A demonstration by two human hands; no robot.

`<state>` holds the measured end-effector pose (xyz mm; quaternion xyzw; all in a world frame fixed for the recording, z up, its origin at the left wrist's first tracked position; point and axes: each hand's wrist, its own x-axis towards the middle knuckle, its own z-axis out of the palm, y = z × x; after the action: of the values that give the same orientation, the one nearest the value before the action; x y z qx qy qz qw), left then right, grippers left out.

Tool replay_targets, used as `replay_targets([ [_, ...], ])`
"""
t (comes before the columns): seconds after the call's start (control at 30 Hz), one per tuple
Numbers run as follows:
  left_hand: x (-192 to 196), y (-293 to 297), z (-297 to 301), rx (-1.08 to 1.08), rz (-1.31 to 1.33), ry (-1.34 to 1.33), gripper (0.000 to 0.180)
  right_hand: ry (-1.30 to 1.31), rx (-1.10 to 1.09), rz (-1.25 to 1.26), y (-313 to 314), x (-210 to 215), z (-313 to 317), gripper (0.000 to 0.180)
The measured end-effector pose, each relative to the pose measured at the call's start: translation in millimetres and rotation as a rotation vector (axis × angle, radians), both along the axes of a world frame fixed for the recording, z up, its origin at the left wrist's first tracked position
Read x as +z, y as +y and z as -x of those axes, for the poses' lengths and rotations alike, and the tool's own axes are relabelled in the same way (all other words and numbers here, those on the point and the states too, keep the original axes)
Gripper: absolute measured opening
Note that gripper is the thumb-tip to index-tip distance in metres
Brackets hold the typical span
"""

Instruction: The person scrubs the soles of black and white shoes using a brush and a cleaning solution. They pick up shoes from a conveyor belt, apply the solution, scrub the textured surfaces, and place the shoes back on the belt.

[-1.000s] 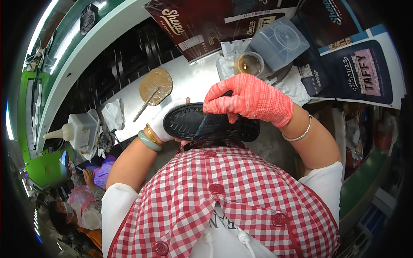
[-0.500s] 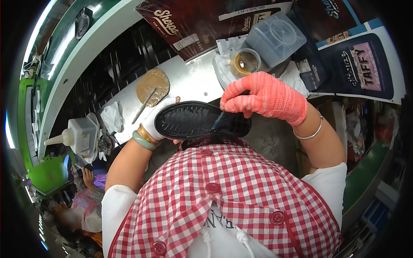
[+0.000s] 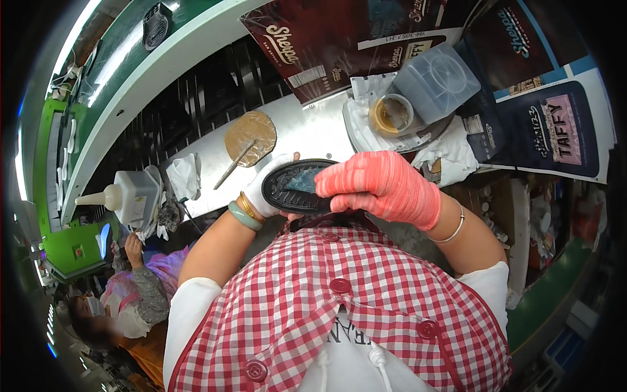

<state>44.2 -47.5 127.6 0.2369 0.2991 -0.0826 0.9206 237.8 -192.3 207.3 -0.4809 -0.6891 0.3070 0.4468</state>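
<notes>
My left hand (image 3: 259, 195), in a white glove with bare fingertips, grips a black shoe sole (image 3: 279, 191) from its left end, with its hollow, ridged inner side turned up. My right hand (image 3: 382, 188), in a coral-red knitted glove, is closed over a brush whose blue-green bristles (image 3: 301, 181) lie against the inside of the sole. The brush handle is hidden in the fist. Behind my right hand, the sole's right end is out of sight. Wet-looking shine marks the ridges.
A brown wrapped disc (image 3: 251, 134) with a thin stick lies on the metal table. Beyond are tape rolls (image 3: 392, 114), a clear plastic box (image 3: 437, 81) and printed cardboard (image 3: 313, 39). A nozzled bottle (image 3: 134, 196) and white cloth (image 3: 184, 176) sit left; another person (image 3: 140, 294) is beyond.
My right hand has swung lower, with the brush bristles now further toward the sole's left part and lying flatter. The view has shifted, so surroundings appear further right.
</notes>
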Motion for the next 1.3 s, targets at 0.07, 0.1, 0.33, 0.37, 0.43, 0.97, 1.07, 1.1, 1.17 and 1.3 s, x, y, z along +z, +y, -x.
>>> replay_targets([
  [0.07, -0.7, 5.7, 3.6, -0.084, 0.165, -0.238, 0.054, -0.089, 0.010, 0.007, -8.6, 4.8, -5.1, 0.026],
  [0.1, -4.1, 6.7, 8.5, -0.053, 0.162, -0.246, 0.054, -0.079, 0.011, 0.025, -11.2, 6.8, -8.4, 0.025],
  [0.33, 19.1, -18.2, 14.4, 0.201, 0.110, -0.362, 0.068, 0.744, -0.215, 0.231, -21.6, 45.1, -16.4, 0.016],
  [0.37, 13.8, -18.9, 17.7, 0.226, 0.142, -0.399, 0.068, 0.774, -0.270, 0.240, -20.9, 46.9, -17.4, 0.016],
  [0.43, 15.5, -26.4, 22.3, 0.357, 0.175, -0.417, 0.070, 0.918, -0.345, 0.156, -14.4, 45.5, -13.5, 0.019],
  [0.97, 125.3, -12.4, 48.0, 0.658, -0.794, -0.580, 0.092, 0.867, -0.509, -0.049, 22.7, 84.7, 46.5, 0.017],
  [1.07, 120.5, 0.6, 54.9, 0.660, -0.771, -0.551, 0.090, 0.776, -0.449, -0.074, 33.7, 88.3, 58.3, 0.017],
  [1.1, 119.7, 3.3, 57.1, 0.675, -0.766, -0.548, 0.090, 0.746, -0.442, -0.097, 37.9, 90.8, 63.0, 0.017],
  [1.17, 116.5, 9.2, 62.7, 0.708, -0.760, -0.539, 0.090, 0.689, -0.423, -0.142, 47.9, 94.4, 73.3, 0.017],
  [1.3, 119.7, 25.3, 76.5, 0.639, -0.694, -0.584, 0.087, 0.512, -0.345, -0.229, 67.9, 93.5, 86.3, 0.018],
])
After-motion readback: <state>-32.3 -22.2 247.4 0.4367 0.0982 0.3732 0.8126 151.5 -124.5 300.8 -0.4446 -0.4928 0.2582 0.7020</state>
